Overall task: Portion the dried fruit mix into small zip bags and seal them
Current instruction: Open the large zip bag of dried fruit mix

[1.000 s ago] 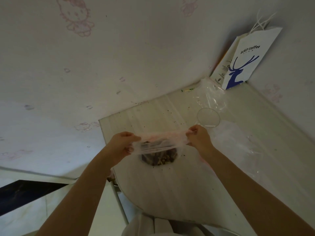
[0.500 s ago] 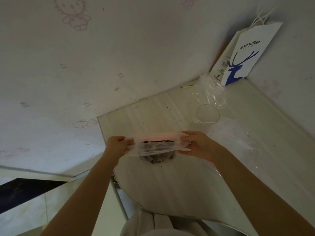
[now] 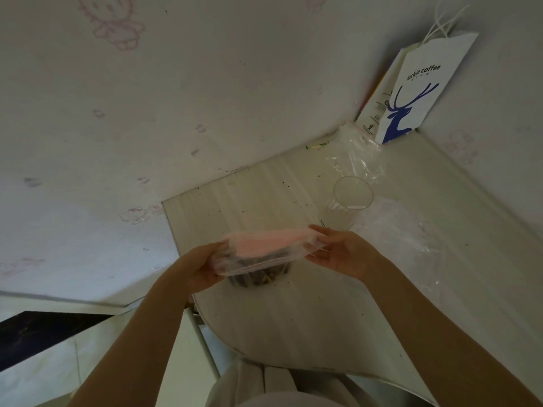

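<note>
**A:** Where is the zip bag [image 3: 264, 251]?

**B:** Stretched between the 2 hands and lifted clear of the table [image 3: 293, 324]. Its pink strip faces up, on the side of the grip away from the person.

**A:** How is each hand holding it?

**B:** The left hand [image 3: 199, 265] is clenched round the bag's left end, with the fingers curled underneath. The right hand [image 3: 340, 254] pinches the right end, thumb on top and the other fingers beneath, fairly straight. Neither has let go.

**A:** And the dried fruit mix [image 3: 255, 277]?

**B:** It is a dark clump with a few pale bits, showing through the clear plastic where the bag sags below the line between the 2 grips. It sits nearer the left hand than the right. I cannot tell whether the zip is closed; that edge is blurred.

**A:** What lies around the grip?

**B:** Just beyond the right hand's fingertips stands 1 clear cup [image 3: 351, 201], upright and apart from the hand. Further past the cup there is loose plastic [image 3: 361, 154], crumpled on the table. Behind that, a white paper bag [image 3: 420, 92] with a blue deer and "luckin coffee" leans in the corner against the wall [image 3: 205, 98]. Dark crumbs speckle the table beyond the bag.
</note>
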